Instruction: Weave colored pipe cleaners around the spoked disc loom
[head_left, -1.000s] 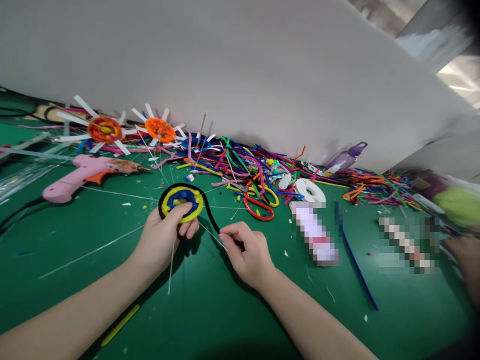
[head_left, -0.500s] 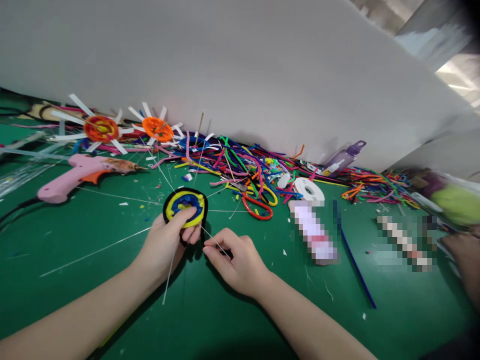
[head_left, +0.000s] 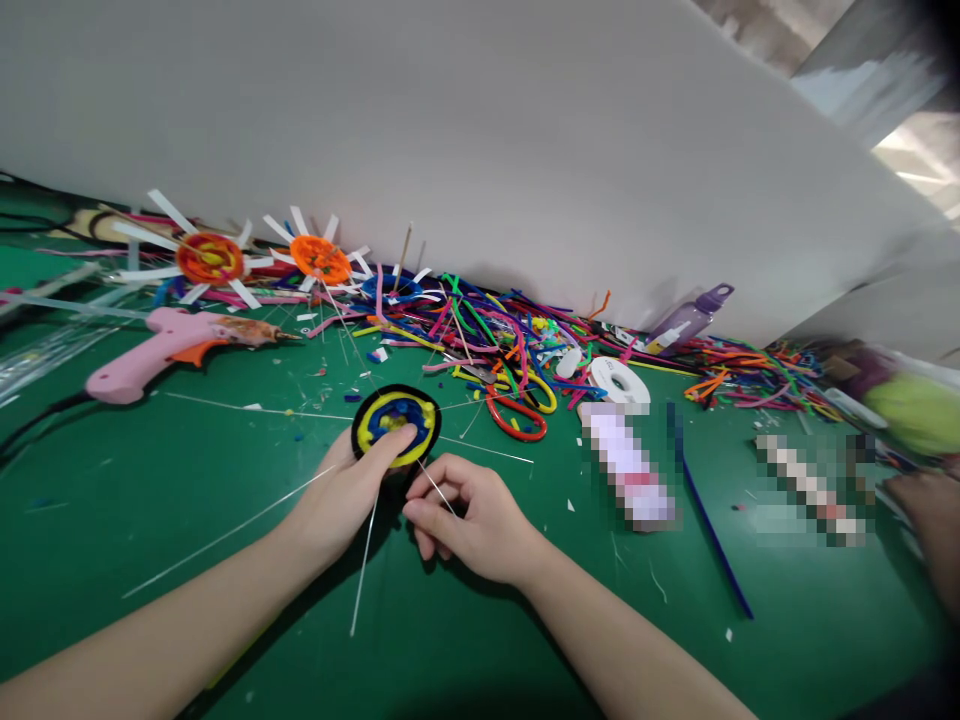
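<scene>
My left hand (head_left: 337,490) grips a round disc (head_left: 397,424) of wound pipe cleaners, its thumb lying across the front. Blue and yellow rings fill the middle, and black runs round the rim. Thin pale spokes stick out from it on several sides. Close to the disc's lower right edge, my right hand (head_left: 469,510) has thumb and forefinger pinched together, at the loose end of the black pipe cleaner (head_left: 433,447), which the fingers mostly hide. One spoke crosses in front of its fingers.
A pink glue gun (head_left: 150,355) lies left. Behind are wheels with white strips (head_left: 320,259), heaped pipe cleaners (head_left: 480,320), scissors (head_left: 519,418), a white spool (head_left: 619,385) and a purple bottle (head_left: 690,318). A blue pipe cleaner (head_left: 712,535) lies right, near another person's hand (head_left: 926,510).
The disc and my left hand have shifted right and slightly down, and the spokes have turned with it. My right hand stays nearly in place, now closer to the rim.
</scene>
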